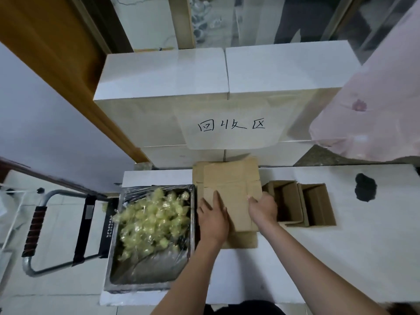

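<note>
Pressing down on the cardboard, the left hand [213, 220] lies flat with straight fingers on the near left part of the top flat carton [231, 185], holding nothing, only weighing it down. The right hand [263, 208] has its fingers curled round that carton's right edge, thumb on the upper face, so it grasps the sheet there. This carton lies at the top of a small stack of flat cartons [241, 241] in the middle of the white table [341, 258], slightly askew on the ones under it.

The step in hand looks like taking one folded carton off the stack to set it up. Just to the right of the right hand stand two open cartons [286, 202], side by side and touching, mouths up, and as far as can be seen nothing lies in them. To the left, touching the stack's side, sits a tray [136, 285] lined with film and heaped with wrapped yellow-green pieces [152, 221], which are probably what the cartons are for.

The next move, as I judge it, calls for lifting the gripped edge while the left hand keeps the lower sheets from sliding, then squaring the sheet into a tube and folding the bottom flaps. The open cartons leave little room on the right.

Behind the table, white boxes [163, 83] carry a handwritten paper sign [229, 126]
</note>
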A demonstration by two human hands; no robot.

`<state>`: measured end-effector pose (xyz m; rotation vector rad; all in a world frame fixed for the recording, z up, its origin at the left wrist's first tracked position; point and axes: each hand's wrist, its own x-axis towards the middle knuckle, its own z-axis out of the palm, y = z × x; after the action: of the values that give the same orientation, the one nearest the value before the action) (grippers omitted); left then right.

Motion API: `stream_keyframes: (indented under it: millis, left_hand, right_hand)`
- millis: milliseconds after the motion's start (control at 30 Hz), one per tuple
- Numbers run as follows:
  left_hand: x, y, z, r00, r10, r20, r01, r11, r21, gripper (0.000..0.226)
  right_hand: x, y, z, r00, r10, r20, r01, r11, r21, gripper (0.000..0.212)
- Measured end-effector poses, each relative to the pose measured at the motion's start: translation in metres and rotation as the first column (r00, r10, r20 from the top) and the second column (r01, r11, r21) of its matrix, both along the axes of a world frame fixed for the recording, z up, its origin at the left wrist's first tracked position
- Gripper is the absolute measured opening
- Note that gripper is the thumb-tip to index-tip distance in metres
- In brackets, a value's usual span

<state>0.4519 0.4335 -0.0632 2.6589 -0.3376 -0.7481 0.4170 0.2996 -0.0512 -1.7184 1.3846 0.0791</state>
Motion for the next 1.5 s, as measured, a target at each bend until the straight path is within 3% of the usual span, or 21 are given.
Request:
stream_keyframes:
  millis: [233,400,533,700,800,900,1000,1067,1267,1500]
  left_hand:
    - [0.012,0.008,-0.036,0.985,-0.172,-0.032,0.173,0.982,0.075,0.062]
    - [0.023,0.014,-0.054,0.968,-0.249,0.000,0.249,0.967,0.057,0.064]
    - [0.029,0.006,-0.064,0.944,-0.326,0.045,0.324,0.945,0.050,0.066]
    - [0.036,-0.001,-0.077,0.939,-0.327,0.104,0.322,0.945,0.062,0.067]
    - [0.038,-0.006,-0.086,0.939,-0.307,0.153,0.297,0.951,0.085,0.066]
    - [0.042,-0.012,-0.097,0.927,-0.304,0.218,0.287,0.952,0.109,0.065]
    - [0.049,-0.012,-0.107,0.919,-0.302,0.253,0.283,0.953,0.108,0.065]
    - [0.050,-0.009,-0.111,0.914,-0.309,0.263,0.291,0.951,0.106,0.064]
    - [0.048,-0.007,-0.114,0.919,-0.289,0.270,0.269,0.957,0.108,0.063]
    - [0.047,-0.007,-0.119,0.914,-0.263,0.310,0.250,0.965,0.080,0.063]
  right_hand:
    - [0.019,0.004,-0.030,0.997,-0.073,0.003,0.072,0.994,0.083,0.019]
    - [0.031,0.003,-0.052,0.994,-0.093,-0.051,0.098,0.989,0.111,0.037]
    - [0.037,0.000,-0.059,0.994,-0.071,-0.079,0.076,0.995,0.059,0.060]
    - [0.041,0.006,-0.063,0.989,0.061,-0.137,-0.079,0.988,-0.134,0.045]
    - [0.035,0.012,-0.065,0.966,0.200,-0.166,-0.242,0.925,-0.294,0.056]
    - [0.031,0.014,-0.071,0.890,0.391,-0.234,-0.456,0.765,-0.455,0.070]
    - [0.034,0.013,-0.087,0.728,0.617,-0.299,-0.683,0.610,-0.402,0.070]
    - [0.034,0.011,-0.097,0.655,0.685,-0.320,-0.752,0.548,-0.365,0.064]
    - [0.032,0.018,-0.109,0.631,0.672,-0.388,-0.771,0.484,-0.415,0.064]
    - [0.030,0.020,-0.121,0.667,0.660,-0.346,-0.736,0.510,-0.445,0.066]
